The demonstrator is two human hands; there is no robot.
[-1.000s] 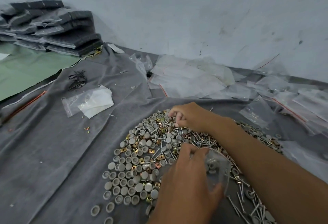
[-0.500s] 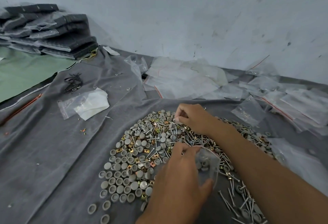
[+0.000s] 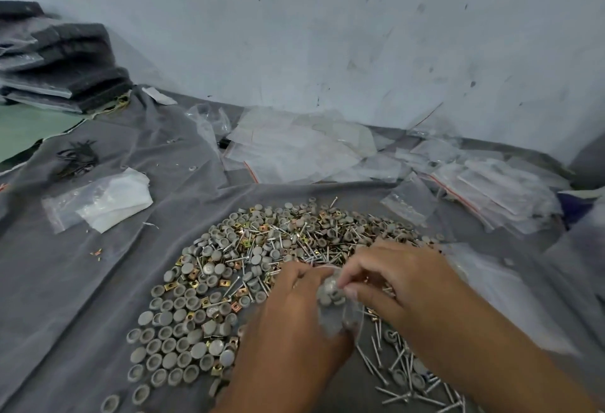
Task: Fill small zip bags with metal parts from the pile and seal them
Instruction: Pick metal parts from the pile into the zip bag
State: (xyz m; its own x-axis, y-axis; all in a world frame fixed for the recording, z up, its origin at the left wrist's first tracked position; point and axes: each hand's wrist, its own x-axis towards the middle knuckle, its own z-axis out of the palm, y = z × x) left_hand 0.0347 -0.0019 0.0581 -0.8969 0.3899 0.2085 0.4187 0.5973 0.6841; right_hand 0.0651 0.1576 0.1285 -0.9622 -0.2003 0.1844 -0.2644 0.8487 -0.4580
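I hold the small zip bag (image 3: 340, 311) in my left hand (image 3: 288, 324), low in the middle of the frame; the fingers are curled around its side so the mouth stays up and open toward my other hand. My right hand (image 3: 393, 278) is at that mouth, thumb and first fingers pinched on a few grey round caps (image 3: 329, 291) which I am putting inside; some caps already show through the clear plastic. I keep both hands directly above the pile of metal parts (image 3: 262, 258), so that anything which falls goes back to the pile and not away on the grey cloth (image 3: 82, 298). The pile is mixed: grey caps on the left, brass square nuts (image 3: 226, 281) between them, long nails (image 3: 393, 360) more to the lower right. In my judgement the bag is only partly full and is not sealed yet. Empty zip bags (image 3: 294, 150) lie spread at the far side near the wall (image 3: 327, 36), easy to reach for the next one. In the upper left is a stack of dark packed bags (image 3: 62, 62).
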